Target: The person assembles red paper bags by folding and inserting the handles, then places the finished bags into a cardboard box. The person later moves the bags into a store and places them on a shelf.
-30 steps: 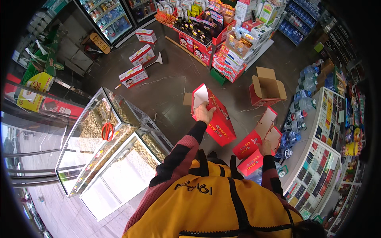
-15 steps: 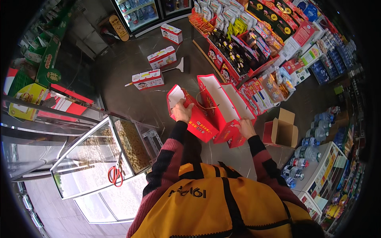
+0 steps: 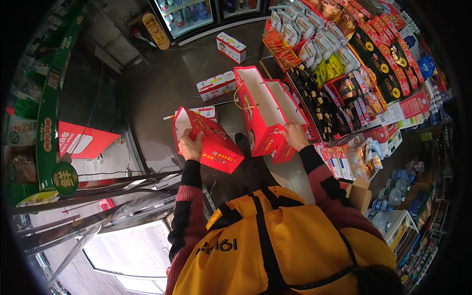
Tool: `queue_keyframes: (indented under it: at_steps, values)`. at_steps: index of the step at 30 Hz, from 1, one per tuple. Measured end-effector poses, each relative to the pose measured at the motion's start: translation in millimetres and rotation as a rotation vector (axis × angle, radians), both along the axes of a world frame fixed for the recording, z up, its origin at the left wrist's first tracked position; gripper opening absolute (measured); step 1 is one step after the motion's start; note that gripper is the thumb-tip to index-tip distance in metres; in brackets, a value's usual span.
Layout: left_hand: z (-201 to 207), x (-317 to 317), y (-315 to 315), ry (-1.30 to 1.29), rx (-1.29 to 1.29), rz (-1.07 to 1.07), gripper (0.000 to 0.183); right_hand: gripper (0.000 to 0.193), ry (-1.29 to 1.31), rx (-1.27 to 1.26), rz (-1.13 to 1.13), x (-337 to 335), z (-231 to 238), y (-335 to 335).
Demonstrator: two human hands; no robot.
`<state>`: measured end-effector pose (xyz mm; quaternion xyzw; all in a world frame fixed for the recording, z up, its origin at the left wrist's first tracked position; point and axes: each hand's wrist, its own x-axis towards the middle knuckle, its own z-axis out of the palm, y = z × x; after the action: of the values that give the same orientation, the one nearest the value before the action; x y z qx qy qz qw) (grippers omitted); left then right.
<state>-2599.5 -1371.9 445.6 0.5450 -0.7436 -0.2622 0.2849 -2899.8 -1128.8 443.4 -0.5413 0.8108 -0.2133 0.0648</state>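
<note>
My left hand [image 3: 191,145] is closed on the rim of a red paper gift bag [image 3: 214,142], which is tilted with its white inside showing. My right hand [image 3: 295,135] grips the near edges of two more red paper bags, a front one [image 3: 259,125] with a cord handle [image 3: 237,98] and a second one [image 3: 290,101] behind it. Both of these gape open at the top, and no contents show in them. On the floor beyond are two white-and-red cartons with printed sides, a far carton [image 3: 231,47] and a middle carton [image 3: 216,88]. A nearer carton [image 3: 205,112] is partly covered by the left bag.
Packed snacks fill a display stand [image 3: 319,54] on the right. Glass-door fridges [image 3: 189,19] and a skateboard [image 3: 156,30] stand at the back. An open cardboard box [image 3: 359,195] and water bottles [image 3: 393,194] are at lower right; a green shelf [image 3: 54,98] is at left.
The left bag has moved left, away from the other two, widening the gap between my hands. My view has shifted forward and turned; the red scissors on the glass case are out of sight.
</note>
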Motion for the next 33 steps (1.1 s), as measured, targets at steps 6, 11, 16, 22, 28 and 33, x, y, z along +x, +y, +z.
queue_keyframes:
  at_steps: [6,11,16,22,28,33]
  values:
    - [-14.6,-42.2,-191.6,-0.118,-0.026,-0.034,0.040,0.019,-0.006,0.044,0.010,-76.8,-35.1,-107.0]
    - [31.3,-73.2,-343.9,-0.194,-0.154,-0.172,0.038,0.018,0.036,0.089,0.130,-127.8,-52.1,-234.4]
    - [81.6,-88.5,-457.8,-0.343,-0.331,-0.276,0.032,0.021,0.032,0.152,0.117,-157.8,-42.3,-348.5]
    - [73.3,-133.4,-577.7,-0.502,-0.495,-0.403,0.031,0.020,-0.010,0.020,0.019,-170.4,-44.7,-457.5]
    - [-10.7,-201.5,-712.8,-0.641,-0.485,-0.607,0.031,0.011,-0.011,0.026,-0.098,-176.7,-93.2,-588.9]
    - [-139.4,-285.1,-840.6,-0.723,-0.198,-0.768,0.035,0.009,-0.066,0.145,-0.242,-167.5,-163.0,-714.5]
